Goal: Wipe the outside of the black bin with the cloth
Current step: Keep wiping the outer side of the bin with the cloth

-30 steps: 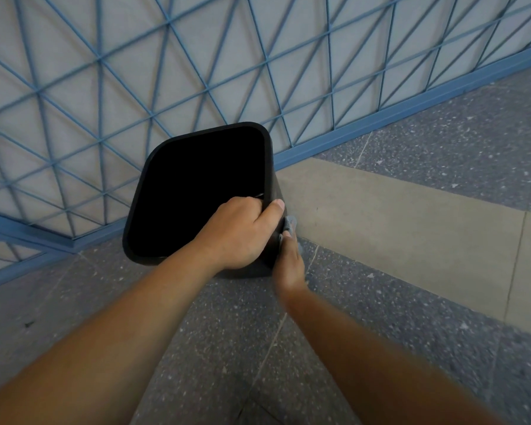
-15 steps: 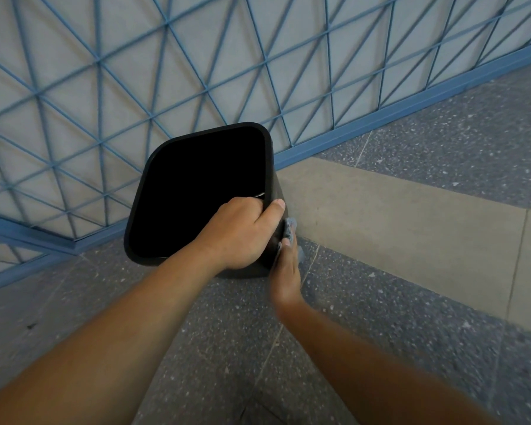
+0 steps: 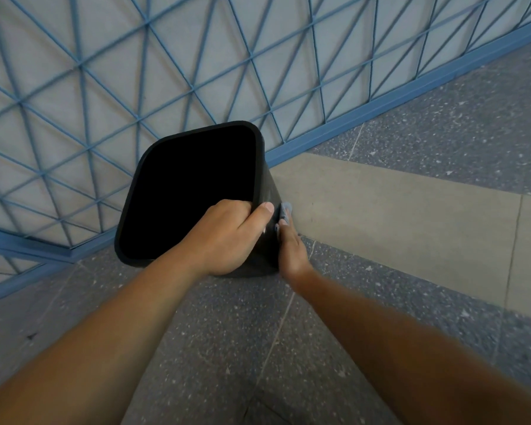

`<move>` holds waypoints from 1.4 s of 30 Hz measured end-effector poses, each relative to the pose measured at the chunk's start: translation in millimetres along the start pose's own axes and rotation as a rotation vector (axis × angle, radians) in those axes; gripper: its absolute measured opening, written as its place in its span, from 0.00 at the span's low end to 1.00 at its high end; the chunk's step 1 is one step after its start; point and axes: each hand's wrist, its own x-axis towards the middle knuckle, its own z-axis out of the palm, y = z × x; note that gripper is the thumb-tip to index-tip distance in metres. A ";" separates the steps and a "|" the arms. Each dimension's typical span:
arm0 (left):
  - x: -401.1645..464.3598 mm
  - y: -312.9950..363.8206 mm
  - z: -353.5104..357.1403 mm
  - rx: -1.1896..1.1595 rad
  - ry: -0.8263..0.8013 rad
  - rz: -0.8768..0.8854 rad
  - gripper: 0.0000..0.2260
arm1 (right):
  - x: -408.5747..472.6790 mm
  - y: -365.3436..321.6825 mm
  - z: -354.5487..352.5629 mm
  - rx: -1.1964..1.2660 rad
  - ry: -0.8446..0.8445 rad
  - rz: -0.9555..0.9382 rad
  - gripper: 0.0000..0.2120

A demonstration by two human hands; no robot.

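Bin: the black bin stood on the speckled floor at about 11 o'clock from frame centre, against the blue lattice panel.
Left hand: the left hand gripped the bin's near rim, thumb outside.
Right hand: the right hand pressed the cloth flat against the bin's 3 o'clock side.
Hands: close together, not touching.

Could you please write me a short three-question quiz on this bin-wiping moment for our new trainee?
1. True or false: the left hand has a grip on the rim of the black bin.
2. Which hand presses the cloth against the bin's outer side?
3. The bin stands in front of: A) a blue lattice panel B) a wooden door C) a sink.

Key: 1 true; 2 the right hand; 3 A.
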 end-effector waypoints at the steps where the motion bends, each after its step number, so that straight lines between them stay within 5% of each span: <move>1: -1.3 -2.1 -0.4 -0.007 -0.009 0.004 0.25 | 3.1 -4.5 -0.7 0.009 -0.005 0.020 0.35; 3: -3.8 -4.4 -0.7 -0.019 -0.021 0.014 0.25 | 2.3 -16.4 -1.2 0.036 -0.004 0.059 0.39; 8: -7.5 0.0 -2.8 -0.053 0.006 -0.010 0.28 | 13.2 -34.3 -16.4 0.156 0.038 0.211 0.29; 14: -14.6 9.9 -1.1 0.104 0.092 -0.020 0.29 | 23.3 -79.2 -19.1 0.233 0.106 0.071 0.51; 18: -14.3 16.4 3.6 0.308 0.186 -0.102 0.26 | 3.6 -103.9 -7.1 0.064 -0.166 -0.124 0.24; 25: -21.6 7.3 9.2 0.123 0.213 -0.054 0.25 | 13.1 -74.0 12.3 0.060 -0.312 -0.271 0.17; 31: -22.2 5.4 5.4 0.175 0.151 0.003 0.25 | 26.4 -77.5 5.8 -0.159 -0.253 -0.299 0.27; 39: -22.0 3.4 5.3 0.237 0.118 -0.002 0.25 | 3.4 -72.5 13.7 -0.080 -0.197 -0.278 0.29; 42: -20.4 2.5 4.4 0.239 0.119 -0.006 0.23 | -2.8 -67.6 15.3 -0.099 -0.209 -0.292 0.38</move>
